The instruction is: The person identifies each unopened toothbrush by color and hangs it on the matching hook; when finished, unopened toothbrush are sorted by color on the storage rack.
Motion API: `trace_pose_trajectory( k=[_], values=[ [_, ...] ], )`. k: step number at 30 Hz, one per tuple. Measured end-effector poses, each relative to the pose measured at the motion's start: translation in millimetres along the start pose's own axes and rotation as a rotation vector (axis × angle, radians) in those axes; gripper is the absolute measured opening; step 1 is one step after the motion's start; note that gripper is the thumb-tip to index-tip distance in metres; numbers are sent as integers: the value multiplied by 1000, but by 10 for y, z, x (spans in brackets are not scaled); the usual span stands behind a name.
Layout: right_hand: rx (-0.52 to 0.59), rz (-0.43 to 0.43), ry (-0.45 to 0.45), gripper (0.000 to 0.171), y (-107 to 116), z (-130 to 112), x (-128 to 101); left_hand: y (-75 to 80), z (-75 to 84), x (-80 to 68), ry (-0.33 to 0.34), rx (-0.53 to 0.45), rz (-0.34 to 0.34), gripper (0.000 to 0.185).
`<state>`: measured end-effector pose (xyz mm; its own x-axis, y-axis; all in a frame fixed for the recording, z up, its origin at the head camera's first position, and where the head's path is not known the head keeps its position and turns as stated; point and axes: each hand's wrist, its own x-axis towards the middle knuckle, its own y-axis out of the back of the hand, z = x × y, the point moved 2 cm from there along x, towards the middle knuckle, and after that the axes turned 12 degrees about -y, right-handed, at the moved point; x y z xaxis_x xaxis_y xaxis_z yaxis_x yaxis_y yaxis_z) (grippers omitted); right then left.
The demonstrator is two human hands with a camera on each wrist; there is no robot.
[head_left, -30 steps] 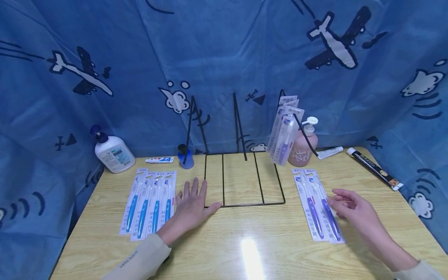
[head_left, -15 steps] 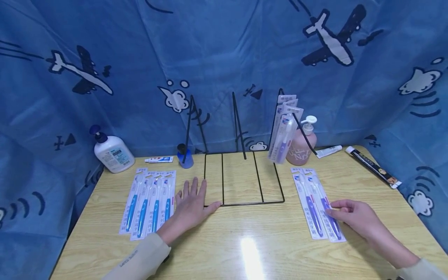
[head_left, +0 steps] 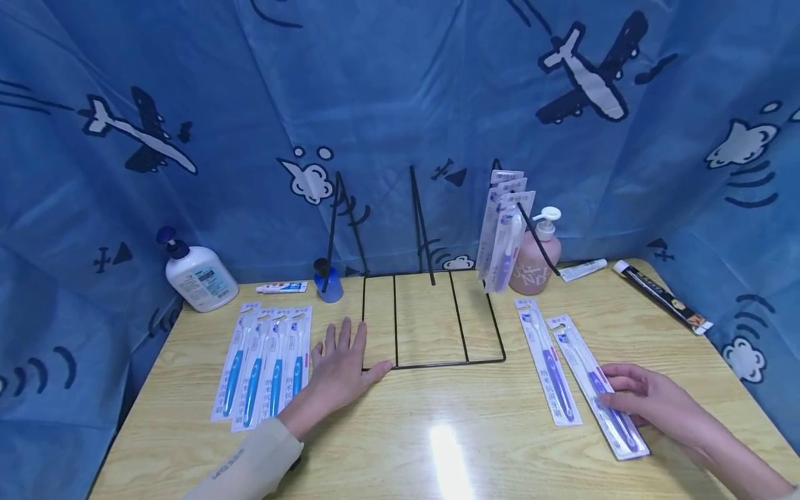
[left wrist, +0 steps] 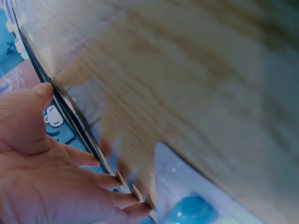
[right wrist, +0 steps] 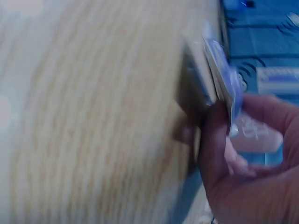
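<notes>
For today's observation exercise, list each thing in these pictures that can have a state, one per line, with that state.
Left hand: flat on the table, thumb touching the wire rack.
Right hand: pinching the purple toothbrush pack.
Purple toothbrush pack: angled, partly raised.
Second purple pack: lying flat.
Blue toothbrush packs: flat, side by side.
Hanging packs: hung on the rack.
Wire rack: upright.

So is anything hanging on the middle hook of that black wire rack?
No, the middle hook of the wire rack is bare; the only hanging toothbrush packs are on its right-hand hook.
</notes>
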<state>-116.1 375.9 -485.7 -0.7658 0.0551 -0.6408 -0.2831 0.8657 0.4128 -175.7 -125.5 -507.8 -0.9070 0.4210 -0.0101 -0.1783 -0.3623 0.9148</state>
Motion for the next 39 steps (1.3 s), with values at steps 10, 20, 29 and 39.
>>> trace_pose_trajectory(
  k=[10,20,29,39],
  values=[
    [165,-345,106,83,-92,104,-127,-18,-36,-67,2,4,23,92],
    [276,-84,694,75,-401,-226,-286,-112,-118,-16,-34,6,66,99],
    [358,-133,999,87,-337,-592,-535,25,27,-15,-5,10,13,92],
    [240,-148,1012,84,-468,-745,-615,-62,-46,-7,-26,-6,52,97]
  ],
)
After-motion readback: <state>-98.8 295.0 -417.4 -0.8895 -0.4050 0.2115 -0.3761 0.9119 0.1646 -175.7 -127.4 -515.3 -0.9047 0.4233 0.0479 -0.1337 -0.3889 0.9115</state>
